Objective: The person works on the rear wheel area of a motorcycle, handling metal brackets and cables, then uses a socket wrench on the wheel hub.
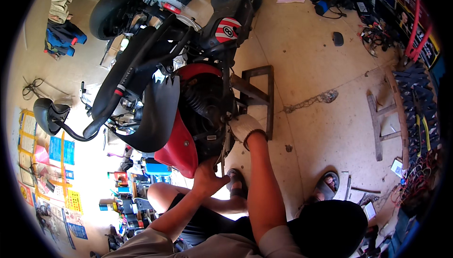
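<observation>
A black and red motor scooter fills the middle, its underside parts bared. My bare left hand is closed at the lower tip of the red panel, thumb toward the right; its fingertips are hidden among the parts. My right hand, in a white knitted work glove, is closed against the right edge of the frame near a dark round joint. What lies inside its fingers cannot be made out. Between the hands a coil spring runs down beside thin metal rods. Left of them hangs the black mudguard.
Beside the scooter stands a rusty metal frame. A wooden frame and black angular parts line the right. A mirror juts out left. Tools and bottles crowd a lower-left shelf. Cables lie upper right.
</observation>
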Demonstrator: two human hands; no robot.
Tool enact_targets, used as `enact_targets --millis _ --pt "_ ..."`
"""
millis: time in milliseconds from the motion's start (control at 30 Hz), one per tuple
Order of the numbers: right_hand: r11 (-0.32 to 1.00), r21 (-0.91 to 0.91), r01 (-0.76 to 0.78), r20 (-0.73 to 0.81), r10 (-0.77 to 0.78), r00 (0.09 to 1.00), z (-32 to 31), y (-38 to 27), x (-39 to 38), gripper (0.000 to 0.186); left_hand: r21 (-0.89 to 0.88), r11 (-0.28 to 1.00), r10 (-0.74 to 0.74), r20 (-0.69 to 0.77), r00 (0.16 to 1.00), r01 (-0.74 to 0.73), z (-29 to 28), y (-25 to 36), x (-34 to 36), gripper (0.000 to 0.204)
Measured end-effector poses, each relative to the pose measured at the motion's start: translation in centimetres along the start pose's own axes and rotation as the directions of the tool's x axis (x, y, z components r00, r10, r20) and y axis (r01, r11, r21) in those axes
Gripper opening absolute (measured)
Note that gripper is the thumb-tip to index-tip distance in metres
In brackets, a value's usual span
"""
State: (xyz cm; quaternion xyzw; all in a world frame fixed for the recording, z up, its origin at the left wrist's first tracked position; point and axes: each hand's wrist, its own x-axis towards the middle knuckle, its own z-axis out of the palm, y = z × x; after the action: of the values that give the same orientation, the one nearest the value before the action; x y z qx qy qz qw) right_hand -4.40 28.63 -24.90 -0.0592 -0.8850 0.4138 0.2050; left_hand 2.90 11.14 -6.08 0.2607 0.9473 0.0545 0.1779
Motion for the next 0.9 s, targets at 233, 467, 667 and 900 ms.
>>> enact_targets --millis 233,467,667,900 --pt "0.521 0.581 -0.625 0.43 0.455 0.78 -3.5 -2.5 -0.4 0.047 -0.032 0.999 0.007 -0.032 0.999 -0.008 0.3 -1.2 -0.2 0.066" --pt "0.54 0.555 -0.632 0.358 0.531 0.768 -2.1 -2.4 0.2 0.048 -0.001 1.0 -0.027 -0.013 1.0 0.027 -0.2 -0.6 -0.3 0.066" --pt "0.846 0.402 -0.351 0.111 0.336 0.935 1.3 0.5 -0.4 0.05 0.002 1.0 -0.002 -0.015 1.0 0.002 0.0 0.1 0.0 0.065" --pt "0.679 0.612 -0.406 0.22 0.348 0.912 -1.2 -1.8 -0.9 0.052 -0.039 0.999 0.003 -0.033 0.999 -0.004 0.2 -1.5 -0.2 0.064"
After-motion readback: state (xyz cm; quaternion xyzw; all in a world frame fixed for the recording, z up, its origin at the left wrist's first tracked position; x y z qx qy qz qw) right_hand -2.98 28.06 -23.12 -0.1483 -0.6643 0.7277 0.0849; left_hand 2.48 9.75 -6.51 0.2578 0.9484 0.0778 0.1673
